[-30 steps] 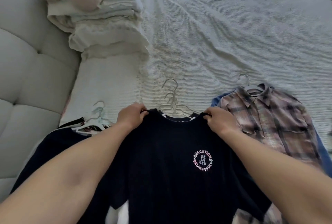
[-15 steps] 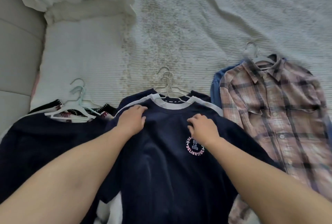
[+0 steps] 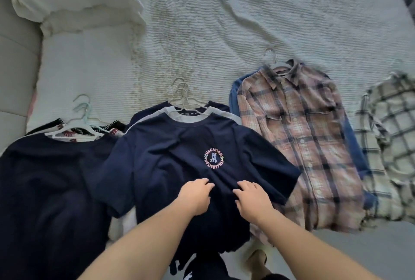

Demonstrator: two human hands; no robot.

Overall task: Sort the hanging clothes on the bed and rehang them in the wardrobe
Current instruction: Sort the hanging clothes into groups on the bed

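Closest to me, both forearms reach out over the bed edge, and the two hands sit side by side on the lower front of the navy T-shirt (image 3: 186, 145). The left hand (image 3: 195, 195) lies knuckles-up with its fingers curled down into the cloth; the right hand (image 3: 252, 198) does the same just beside it, fingertips bent onto the fabric. Whether either one actually pinches a fold or only presses, I cannot tell from here.

The step looks like smoothing the top shirt of the middle pile. To do it well, I would say flatten the palms and stroke downward and outward from the round chest print (image 3: 214, 158) toward the hem (dragging with bent fingers tends to bunch soft jersey, and a crease already runs across the chest). Light pressure, too, so the grey-collared shirt (image 3: 184, 117) underneath and the stacked wire hangers (image 3: 183, 97) beyond the neckline stay lined up.

To the left lies another dark pile (image 3: 45, 178) topped with pale hangers (image 3: 76, 125). To the right, the pink plaid shirt (image 3: 298, 142) rests over something blue, and further right a cream checked shirt (image 3: 393, 140). Beyond all of them stretches the white ribbed bedspread (image 3: 247, 21), with folded bedding (image 3: 74, 1) at the far left. No wardrobe is in sight, so rehanging seems some way off.
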